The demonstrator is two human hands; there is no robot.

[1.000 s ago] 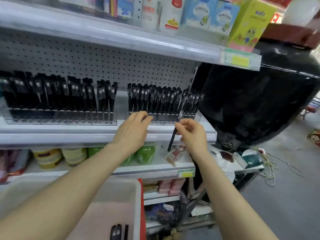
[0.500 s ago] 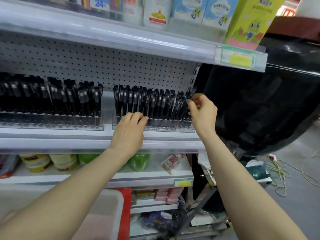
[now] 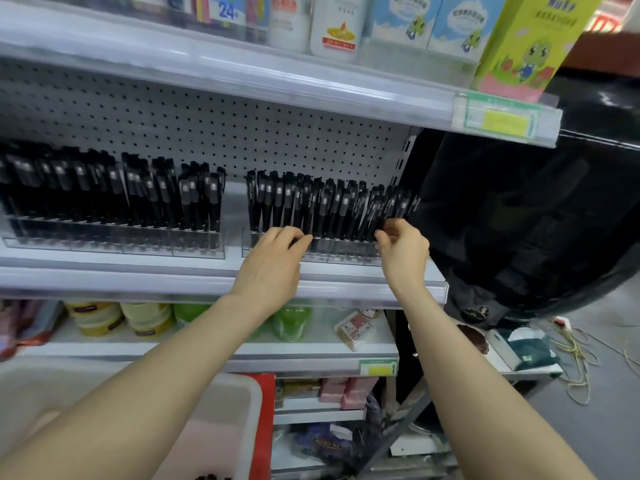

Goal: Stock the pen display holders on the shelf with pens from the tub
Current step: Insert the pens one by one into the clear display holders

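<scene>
Facing a store shelf (image 3: 138,282), both arms stretched to the right display holder (image 3: 346,256); clear acrylic, sitting near the shelf's right end, packed with upright black pens (image 3: 311,206).

Touching the holder's front left part with the left hand (image 3: 277,252); fingers loosely extended, tips against the lower barrels, nothing gripped.

Pinching an end pen (image 3: 383,211) with the right hand (image 3: 403,247); fingers curled, tips together on the barrel just above the holder's rim; can't tell whether the pen sits fully in its slot. Leaning slightly right, like its neighbours at that end.

Left display holder (image 3: 114,239) on the same shelf, apart from the right one by a bare gap; also full of black pens, untouched.

Tub (image 3: 242,393) low at bottom left, pale plastic, partly hidden under the left forearm; a few dark pen ends (image 3: 211,477) just showing at the frame's bottom edge.

Perforated back panel (image 3: 207,126) behind both holders; upper shelf (image 3: 242,74) above with cartons and a green-yellow price label (image 3: 498,119). Lower shelf (image 3: 207,355) with yellow jars (image 3: 97,317) and green bottles (image 3: 291,322). Large black bulk (image 3: 519,220) right of the shelving.
</scene>
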